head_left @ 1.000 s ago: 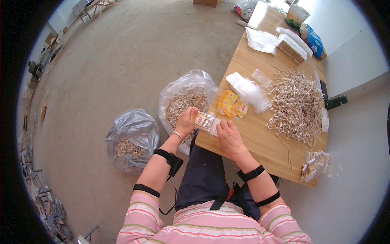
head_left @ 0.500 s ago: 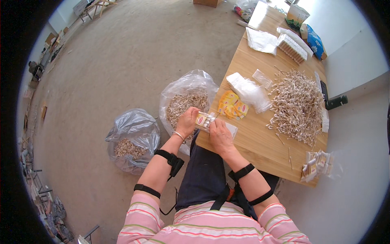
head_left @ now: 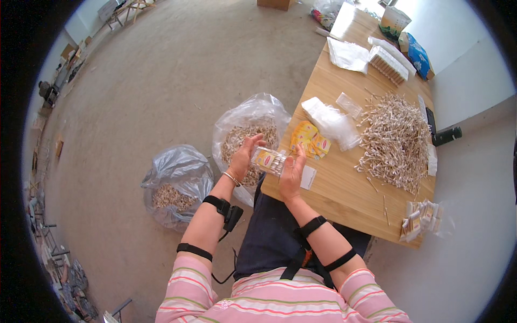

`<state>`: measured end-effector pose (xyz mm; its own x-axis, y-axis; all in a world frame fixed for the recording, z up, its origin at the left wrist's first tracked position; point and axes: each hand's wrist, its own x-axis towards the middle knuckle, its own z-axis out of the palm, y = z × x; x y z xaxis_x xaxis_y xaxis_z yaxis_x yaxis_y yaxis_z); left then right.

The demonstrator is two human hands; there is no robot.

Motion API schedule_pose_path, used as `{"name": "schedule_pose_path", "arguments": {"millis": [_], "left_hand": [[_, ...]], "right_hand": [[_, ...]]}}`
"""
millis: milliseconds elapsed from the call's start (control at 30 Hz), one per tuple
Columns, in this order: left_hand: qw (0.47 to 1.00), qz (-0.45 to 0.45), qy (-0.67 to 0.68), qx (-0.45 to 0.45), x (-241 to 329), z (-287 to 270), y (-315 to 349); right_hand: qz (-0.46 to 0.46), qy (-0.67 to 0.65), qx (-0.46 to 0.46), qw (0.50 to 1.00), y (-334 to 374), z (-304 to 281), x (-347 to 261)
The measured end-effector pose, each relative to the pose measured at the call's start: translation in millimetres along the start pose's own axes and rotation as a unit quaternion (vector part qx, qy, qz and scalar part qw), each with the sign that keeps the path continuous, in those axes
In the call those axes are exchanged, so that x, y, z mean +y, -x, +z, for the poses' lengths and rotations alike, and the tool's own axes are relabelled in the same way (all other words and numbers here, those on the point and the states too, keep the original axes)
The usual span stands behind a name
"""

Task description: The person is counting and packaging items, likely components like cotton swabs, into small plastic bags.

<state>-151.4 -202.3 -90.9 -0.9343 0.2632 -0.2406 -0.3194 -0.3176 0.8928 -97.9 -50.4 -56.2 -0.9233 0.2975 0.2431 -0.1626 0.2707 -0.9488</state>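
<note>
A clear pack of cotton swabs (head_left: pixel 267 160) with a yellow and red card inside lies sideways between my hands, above the table's near left corner. My left hand (head_left: pixel 242 157) bears on its left end. Against its right end rests my right hand (head_left: pixel 291 175), fingers stretched up. The pack is held between the two palms. Yellow printed cards (head_left: pixel 305 135) lie just beyond my right hand, beside a stack of clear plastic bags (head_left: pixel 329 119). A small white card (head_left: pixel 308 177) lies right of that hand. Loose cotton swabs (head_left: pixel 393 142) form a big heap farther right.
Two plastic sacks of swabs, one clear (head_left: pixel 223 121) and one greyish (head_left: pixel 180 161), stand on the floor left of the table (head_left: pixel 344 199). Filled packs (head_left: pixel 420 218) lie at the table's near right corner. Bundled swabs (head_left: pixel 389 65) and a blue package (head_left: pixel 417 54) sit at the far end.
My right hand's fingers have straightened and opened out from the pack's end. The pack has shifted slightly left and down, now lying between both palms with its card more exposed.
</note>
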Motion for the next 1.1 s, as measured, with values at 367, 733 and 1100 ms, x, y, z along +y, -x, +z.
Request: {"name": "schedule_pose_path", "arguments": {"millis": [367, 733, 1100], "left_hand": [[0.999, 0.006, 0.035, -0.027, -2, 13, 5], [0.951, 0.08, -0.291, 0.064, -6, 23, 3], [0.91, 0.052, -0.387, 0.137, -14, 13, -7]], "right_hand": [[0.009, -0.061, -0.02, 0.998, -2, 41, 4], [0.007, -0.076, -0.018, 0.997, -7, 27, 3], [0.054, 0.465, 0.214, 0.857, 12, -179, 37]]}}
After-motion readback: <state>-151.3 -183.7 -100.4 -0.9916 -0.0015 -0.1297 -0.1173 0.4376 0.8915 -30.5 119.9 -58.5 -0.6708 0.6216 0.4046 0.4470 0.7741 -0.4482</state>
